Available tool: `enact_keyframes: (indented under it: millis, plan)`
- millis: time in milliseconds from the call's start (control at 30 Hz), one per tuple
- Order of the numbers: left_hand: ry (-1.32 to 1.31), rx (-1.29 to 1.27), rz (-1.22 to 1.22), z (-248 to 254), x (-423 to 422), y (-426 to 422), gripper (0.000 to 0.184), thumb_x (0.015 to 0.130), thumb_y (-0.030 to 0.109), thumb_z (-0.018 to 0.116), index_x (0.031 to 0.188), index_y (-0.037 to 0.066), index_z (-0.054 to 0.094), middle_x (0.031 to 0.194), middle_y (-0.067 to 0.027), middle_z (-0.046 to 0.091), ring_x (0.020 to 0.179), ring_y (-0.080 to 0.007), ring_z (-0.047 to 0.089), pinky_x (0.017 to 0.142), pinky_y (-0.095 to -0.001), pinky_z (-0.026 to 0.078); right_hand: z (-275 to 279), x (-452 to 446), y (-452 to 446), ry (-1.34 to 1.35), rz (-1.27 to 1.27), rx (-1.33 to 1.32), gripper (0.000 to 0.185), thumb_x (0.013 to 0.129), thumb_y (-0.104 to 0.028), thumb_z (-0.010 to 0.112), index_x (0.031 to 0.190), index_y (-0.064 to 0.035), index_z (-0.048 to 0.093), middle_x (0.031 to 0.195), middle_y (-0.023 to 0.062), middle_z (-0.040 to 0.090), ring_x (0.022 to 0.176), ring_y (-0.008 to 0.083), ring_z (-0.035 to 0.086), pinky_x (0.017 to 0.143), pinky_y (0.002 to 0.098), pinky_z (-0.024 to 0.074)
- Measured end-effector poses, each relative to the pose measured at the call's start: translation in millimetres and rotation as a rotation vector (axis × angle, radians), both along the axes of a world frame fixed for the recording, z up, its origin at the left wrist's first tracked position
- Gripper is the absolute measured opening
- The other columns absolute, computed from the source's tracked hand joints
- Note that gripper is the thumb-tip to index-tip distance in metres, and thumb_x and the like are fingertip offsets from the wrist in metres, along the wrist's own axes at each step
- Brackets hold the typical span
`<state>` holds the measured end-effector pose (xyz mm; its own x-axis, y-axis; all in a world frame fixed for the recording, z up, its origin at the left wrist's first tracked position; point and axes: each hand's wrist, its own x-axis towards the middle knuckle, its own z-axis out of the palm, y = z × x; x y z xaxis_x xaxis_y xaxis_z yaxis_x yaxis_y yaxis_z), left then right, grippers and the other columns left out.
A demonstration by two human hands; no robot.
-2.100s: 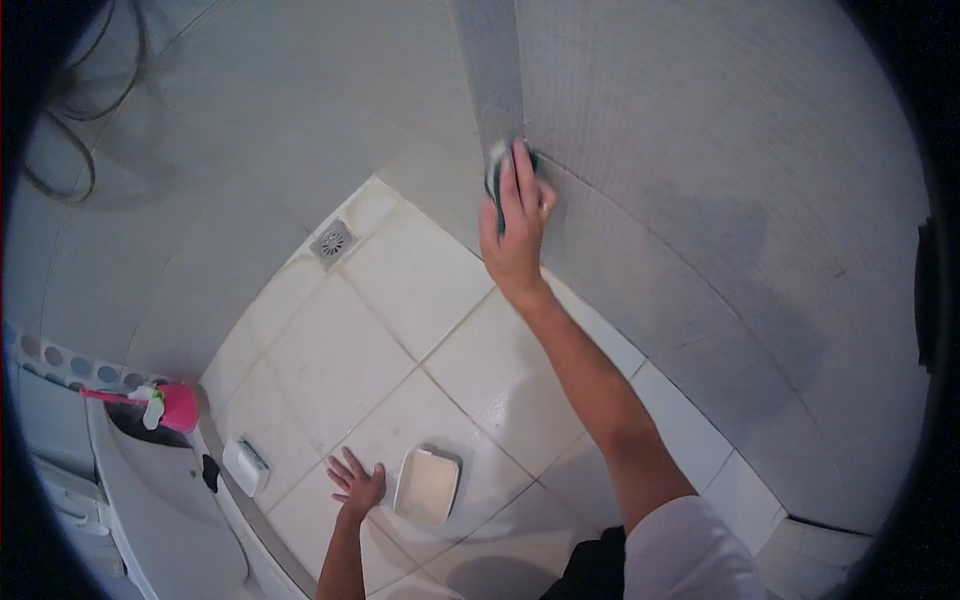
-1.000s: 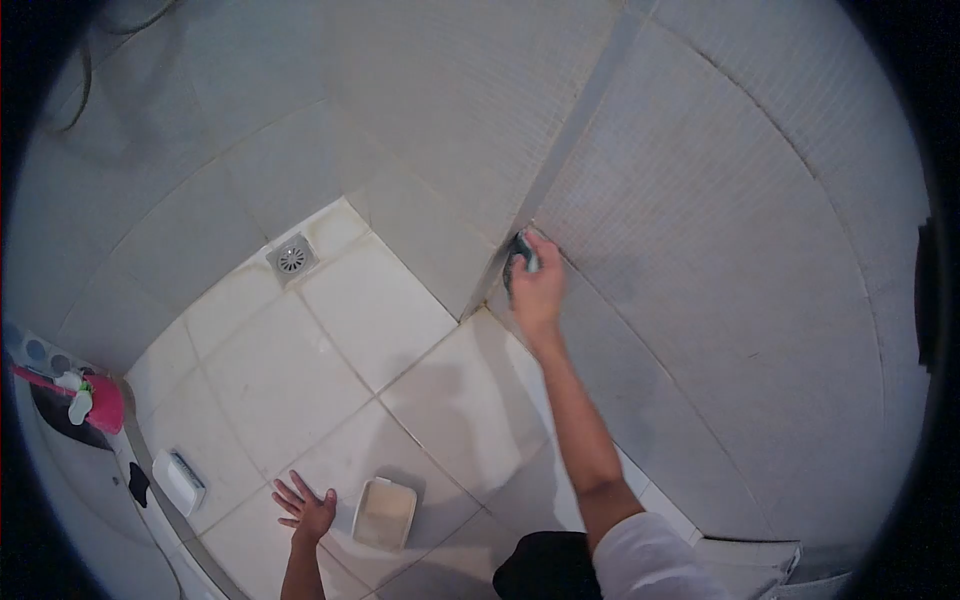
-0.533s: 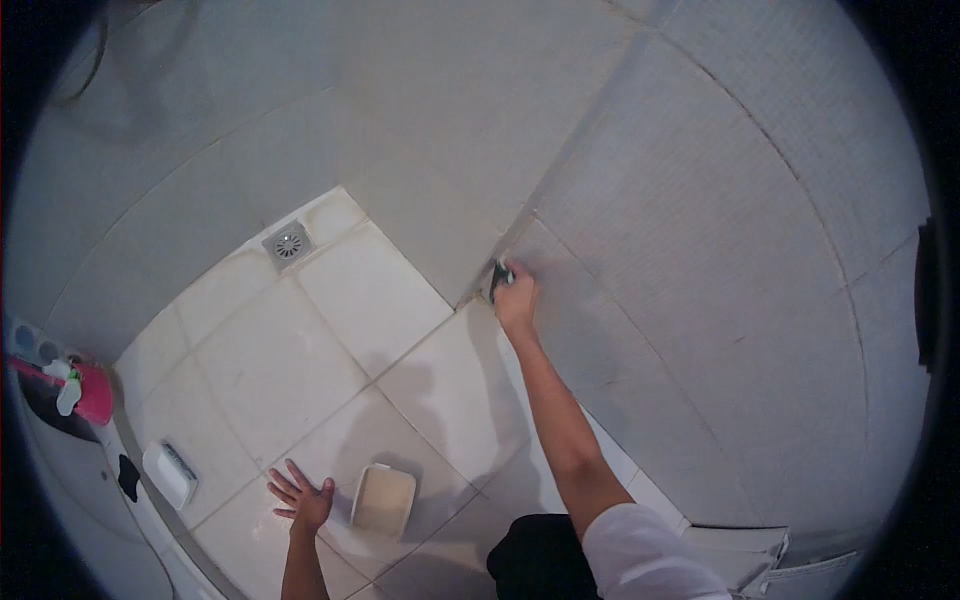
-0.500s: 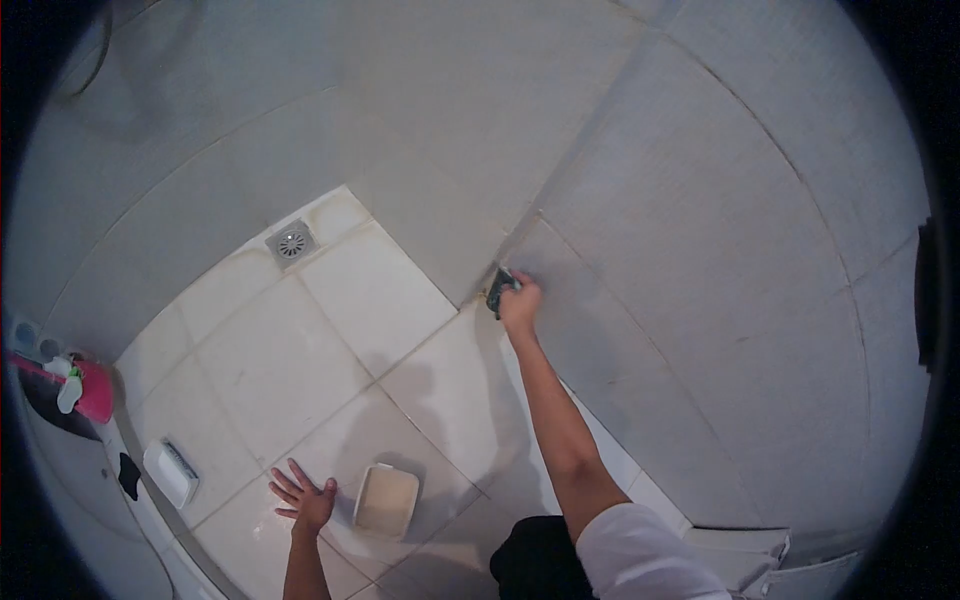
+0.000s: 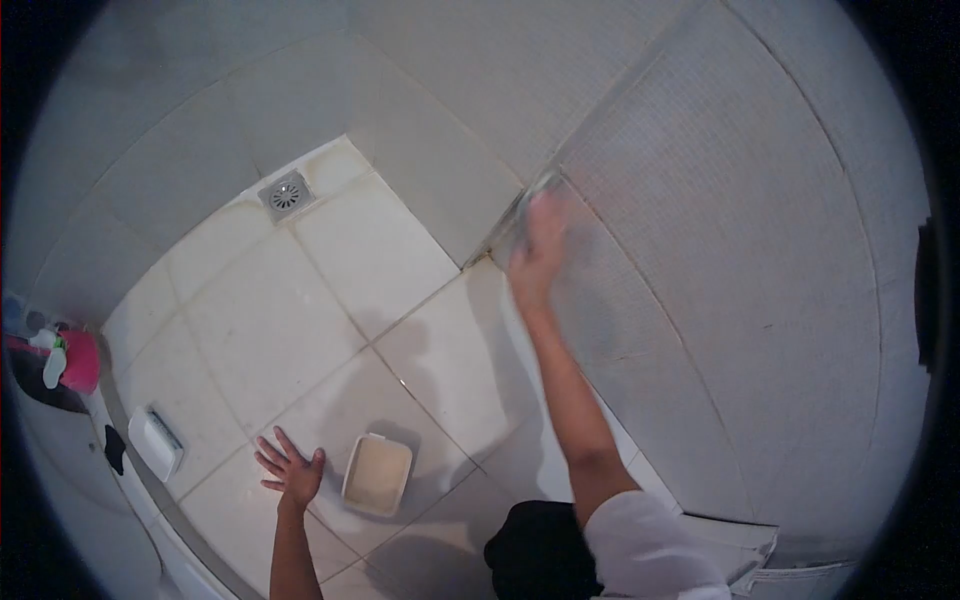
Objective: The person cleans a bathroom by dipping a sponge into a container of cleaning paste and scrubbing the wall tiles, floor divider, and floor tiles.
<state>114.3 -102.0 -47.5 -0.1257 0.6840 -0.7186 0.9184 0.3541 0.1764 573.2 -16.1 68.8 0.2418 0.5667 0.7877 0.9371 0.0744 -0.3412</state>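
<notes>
My left hand (image 5: 291, 468) lies on the pale floor tiles with its fingers spread, holding nothing. Just right of it stands a cream square tub (image 5: 378, 474) with pale liquid or residue inside. My right hand (image 5: 540, 245) is smeared by motion against the wall corner (image 5: 557, 160), above floor level. Its fingers are closed around a dark scouring pad (image 5: 521, 213), mostly hidden by blur and by the hand, so its exact shape cannot be made out. A brownish stain (image 5: 489, 256) shows at the foot of the corner, below this hand.
A metal floor drain (image 5: 287, 196) sits by the far wall. At left are a white brush-like object (image 5: 156, 444), a pink container (image 5: 80, 361) with items in it and a black scrap (image 5: 114, 450) on the ledge. A white panel (image 5: 735, 548) lies low at right.
My right hand has moved up along the wall corner from near the floor, with the dark pad. The view has shifted slightly. My left hand stays spread on the floor.
</notes>
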Motion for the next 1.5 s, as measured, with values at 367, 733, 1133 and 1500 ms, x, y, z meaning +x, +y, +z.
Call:
enact_keyframes:
  millis: [367, 733, 1133, 1500]
  plan:
    - [0.017, -0.019, -0.023, 0, 0, -2, 0.104, 0.083, 0.054, 0.058, 0.146, 0.021, -0.017, 0.147, -0.0167, -0.033, 0.133, -0.0458, -0.029, 0.096, -0.0756, -0.003, -17, -34, 27, 0.317, -0.222, 0.199, 0.049, 0.084, 0.006, 0.054, 0.132, -0.0031, 0.049, 0.13, 0.0159, 0.054, 0.11, 0.0281, 0.05, 0.101, 0.033, 0.035]
    - [0.043, 0.008, -0.005, 0, 4, -3, 0.102, 0.083, 0.049, 0.06, 0.147, 0.021, -0.016, 0.148, -0.0146, -0.033, 0.134, -0.0426, -0.03, 0.097, -0.0743, -0.005, -46, -20, 16, 0.095, -0.111, 0.151, 0.055, 0.079, 0.012, 0.056, 0.133, -0.0014, 0.048, 0.136, 0.0146, 0.05, 0.118, 0.024, 0.051, 0.101, 0.0311, 0.0338]
    - [0.033, 0.053, -0.013, 0, 2, 0, 0.104, 0.082, 0.05, 0.061, 0.147, 0.023, -0.016, 0.15, -0.014, -0.029, 0.135, -0.0423, -0.028, 0.097, -0.0742, -0.005, -19, -8, 10, -0.144, -0.074, 0.082, 0.067, 0.059, 0.013, 0.058, 0.123, -0.0056, 0.059, 0.137, 0.0115, 0.05, 0.109, 0.0319, 0.05, 0.098, 0.0402, 0.0338]
    - [0.018, -0.012, -0.025, 3, 1, 3, 0.106, 0.081, 0.051, 0.061, 0.147, 0.022, -0.016, 0.149, -0.0144, -0.031, 0.135, -0.0432, -0.028, 0.096, -0.0755, -0.003, 248, 13, -54, -0.925, -0.495, 0.203, 0.058, 0.069, 0.003, 0.057, 0.125, -0.0141, 0.058, 0.138, 0.0072, 0.048, 0.131, 0.0223, 0.039, 0.097, 0.0434, 0.03]
